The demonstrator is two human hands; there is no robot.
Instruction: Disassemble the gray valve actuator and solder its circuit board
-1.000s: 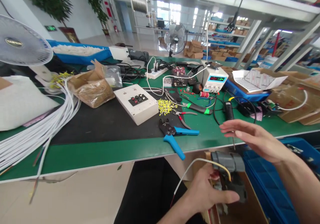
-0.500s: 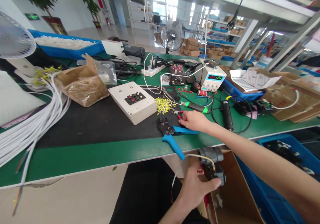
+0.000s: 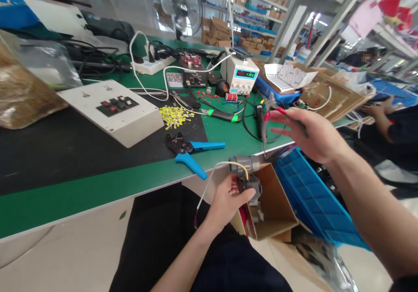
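My left hand (image 3: 227,203) grips a dark grey motorised-valve-like part (image 3: 250,185) below the table edge, above an open carton (image 3: 276,205). A pale cable (image 3: 212,174) with thin wire ends loops from it. Raised at the right, my right hand (image 3: 310,131) holds small red-handled pliers (image 3: 276,109), jaws up, fingers partly spread. On the table lie a blue-handled crimping tool (image 3: 192,148) and a pile of small yellow crimp terminals (image 3: 174,115).
A white box with switches (image 3: 114,113) sits on the black mat. Behind are a power supply (image 3: 243,74), a green-and-black knife-like tool (image 3: 224,115) and a power strip (image 3: 153,65). A blue crate (image 3: 320,196) stands right of the carton. A co-worker's hands (image 3: 380,109) are at far right.
My right hand has lifted the red-handled pliers from beside the terminals and carried them right. The view has turned right. My left hand still holds the grey part.
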